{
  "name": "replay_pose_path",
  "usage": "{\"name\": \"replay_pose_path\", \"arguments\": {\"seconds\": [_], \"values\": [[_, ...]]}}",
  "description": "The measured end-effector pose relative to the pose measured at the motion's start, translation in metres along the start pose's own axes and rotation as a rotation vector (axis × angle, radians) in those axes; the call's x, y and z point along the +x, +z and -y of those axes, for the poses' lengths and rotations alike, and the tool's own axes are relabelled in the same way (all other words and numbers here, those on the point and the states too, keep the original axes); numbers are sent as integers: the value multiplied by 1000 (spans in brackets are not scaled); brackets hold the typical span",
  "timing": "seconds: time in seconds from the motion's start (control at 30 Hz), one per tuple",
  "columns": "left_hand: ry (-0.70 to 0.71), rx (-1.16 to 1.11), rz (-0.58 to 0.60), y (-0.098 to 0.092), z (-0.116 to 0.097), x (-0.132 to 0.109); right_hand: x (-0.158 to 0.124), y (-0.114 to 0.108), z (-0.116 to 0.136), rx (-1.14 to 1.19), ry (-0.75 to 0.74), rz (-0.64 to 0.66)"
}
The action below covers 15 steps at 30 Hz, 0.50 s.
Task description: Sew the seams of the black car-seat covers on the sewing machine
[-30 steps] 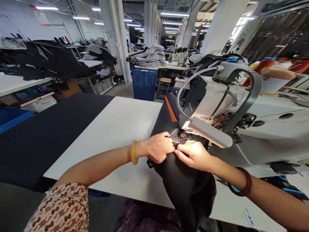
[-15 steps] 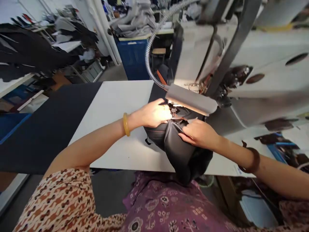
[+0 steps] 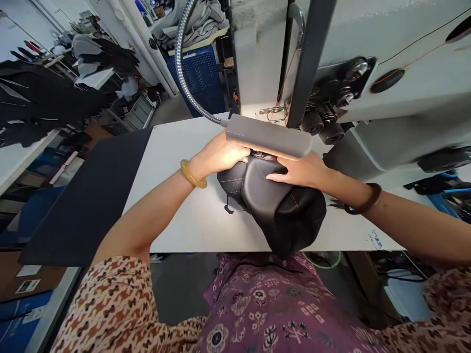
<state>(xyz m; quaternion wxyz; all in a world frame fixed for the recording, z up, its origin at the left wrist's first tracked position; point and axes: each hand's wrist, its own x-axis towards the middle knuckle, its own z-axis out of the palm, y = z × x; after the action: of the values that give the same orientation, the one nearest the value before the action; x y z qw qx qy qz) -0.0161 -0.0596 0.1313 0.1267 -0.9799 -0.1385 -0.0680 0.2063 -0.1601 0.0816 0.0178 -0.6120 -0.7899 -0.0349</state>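
Note:
A black leather cover [image 3: 262, 189] with orange-red stitching lies bunched under the sewing head, its lower end hanging over the table's front edge. My left hand [image 3: 221, 156], with a yellow bangle at the wrist, is closed on the cover's upper left edge beside the needle area. From the right, my right hand [image 3: 303, 170] grips the upper right part, its thumb stretched along the leather. The lamp [image 3: 268, 136] hides some fingers of both hands and most of the stitching point. Behind it stands the sewing machine [image 3: 397, 93], threaded with red thread.
The white tabletop [image 3: 184, 215] spreads around the cover, with a dark panel [image 3: 91, 196] on its left. A flexible metal lamp neck [image 3: 180, 63] arches overhead. A blue crate [image 3: 196, 78] and heaped dark pieces [image 3: 40, 103] stand further back. A blue tray [image 3: 449, 201] lies at right.
The view has shifted and sharpened. My right hand has slid up toward the lamp, its thumb now straighter. The cover's folds have smoothed near the needle area.

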Motion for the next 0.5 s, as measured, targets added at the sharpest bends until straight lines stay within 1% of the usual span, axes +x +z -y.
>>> {"name": "replay_pose_path", "arguments": {"seconds": [0.07,0.13,0.17,0.23,0.27,0.3,0.33,0.37,0.5], "values": [[38,25,-9,3,-8,-4,-4,3,-2,-5,23,0],[51,52,-54,6,-18,-11,-14,6,0,-26,-24,-63],[59,65,-79,8,-23,-14,-20,7,2,-37,-74,-114],[79,104,-120,13,-32,-18,-33,11,7,-39,-222,-224],[87,121,-137,15,-36,-19,-37,11,9,-25,-289,-261],[91,139,-152,18,-38,-18,-40,11,11,20,-338,-250],[90,148,-165,20,-39,-17,-40,8,13,85,-338,-203],[85,145,-175,21,-41,-16,-39,4,15,165,-307,-131],[69,61,-219,24,-41,-18,-19,-20,23,515,-41,270]]}}
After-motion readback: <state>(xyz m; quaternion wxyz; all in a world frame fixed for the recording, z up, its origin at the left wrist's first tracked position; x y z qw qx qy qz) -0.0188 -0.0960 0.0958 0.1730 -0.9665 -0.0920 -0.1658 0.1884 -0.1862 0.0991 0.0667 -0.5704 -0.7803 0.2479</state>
